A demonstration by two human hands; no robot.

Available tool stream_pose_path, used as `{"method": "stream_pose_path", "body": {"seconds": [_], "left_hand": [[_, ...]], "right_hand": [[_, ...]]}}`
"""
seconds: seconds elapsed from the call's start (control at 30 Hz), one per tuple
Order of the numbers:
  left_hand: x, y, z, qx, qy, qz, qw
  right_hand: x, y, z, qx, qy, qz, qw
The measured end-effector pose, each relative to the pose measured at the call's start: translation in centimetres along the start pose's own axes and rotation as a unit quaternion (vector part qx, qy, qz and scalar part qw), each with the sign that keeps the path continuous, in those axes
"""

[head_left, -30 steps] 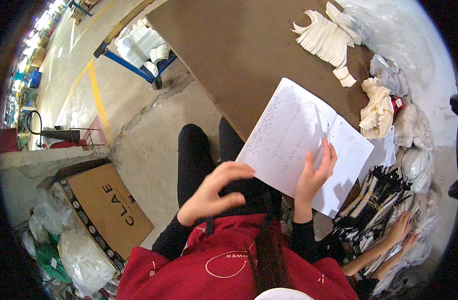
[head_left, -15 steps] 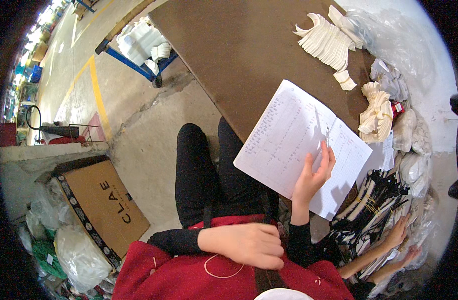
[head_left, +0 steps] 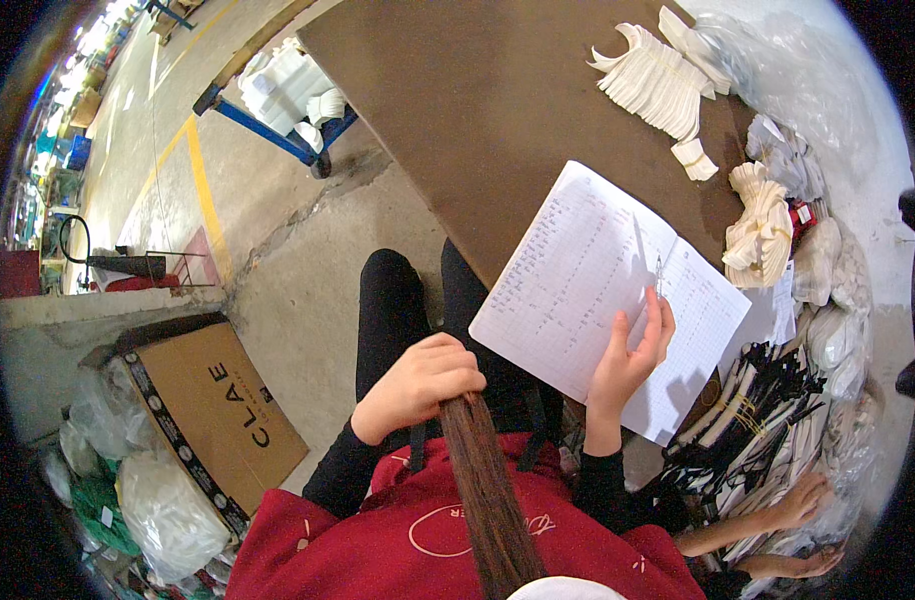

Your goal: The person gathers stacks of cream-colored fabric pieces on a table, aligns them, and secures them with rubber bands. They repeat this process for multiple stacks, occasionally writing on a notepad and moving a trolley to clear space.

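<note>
My left hand (head_left: 423, 382) is closed round the end of a long brown ponytail (head_left: 490, 490), drawn down over the red top in front of me. On the right, my right hand (head_left: 630, 358) rests on an open notebook (head_left: 563, 285) with handwritten columns on its pages. A slim pen (head_left: 660, 268) sticks up from between its fingers, over the right page near the fold. The notebook lies at the near edge of a brown table (head_left: 458, 110).
Stacked cream-coloured cut pieces (head_left: 650, 85) and a tied bundle (head_left: 760, 225) lie on the table. Black and white strips (head_left: 743, 405) sit at right, beside a co-worker's hands (head_left: 803, 500). A cardboard box (head_left: 223, 410) and plastic bags (head_left: 168, 510) stand left; a blue cart (head_left: 268, 130) stands beyond.
My left hand has moved up and left from my chest, pulling the ponytail out straight. My right hand stays on the notebook with the pen. The co-worker's hands have shifted downward.
</note>
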State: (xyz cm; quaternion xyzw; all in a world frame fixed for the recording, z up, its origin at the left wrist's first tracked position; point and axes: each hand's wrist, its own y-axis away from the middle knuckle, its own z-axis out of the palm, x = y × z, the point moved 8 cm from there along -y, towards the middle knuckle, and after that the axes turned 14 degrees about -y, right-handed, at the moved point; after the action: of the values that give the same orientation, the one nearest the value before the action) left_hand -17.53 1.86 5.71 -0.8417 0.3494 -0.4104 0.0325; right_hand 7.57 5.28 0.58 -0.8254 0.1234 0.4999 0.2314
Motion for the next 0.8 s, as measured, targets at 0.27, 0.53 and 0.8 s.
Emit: {"method": "stream_pose_path", "body": {"seconds": [0.27,0.53,0.8], "left_hand": [[-5.7,3.0,-0.8,0.072,0.193,-0.338,0.918],[-2.0,0.9,-1.8,0.251,0.325,-0.257,0.875],[15.2,-4.3,1.0,-0.074,0.315,0.213,0.922]], "right_hand": [[-0.7,0.0,0.1,-0.009,0.026,-0.004,1.000],[0.1,0.0,0.0,0.003,0.015,0.000,1.000],[-0.4,-0.1,0.2,-0.008,0.023,0.002,1.000]]}}
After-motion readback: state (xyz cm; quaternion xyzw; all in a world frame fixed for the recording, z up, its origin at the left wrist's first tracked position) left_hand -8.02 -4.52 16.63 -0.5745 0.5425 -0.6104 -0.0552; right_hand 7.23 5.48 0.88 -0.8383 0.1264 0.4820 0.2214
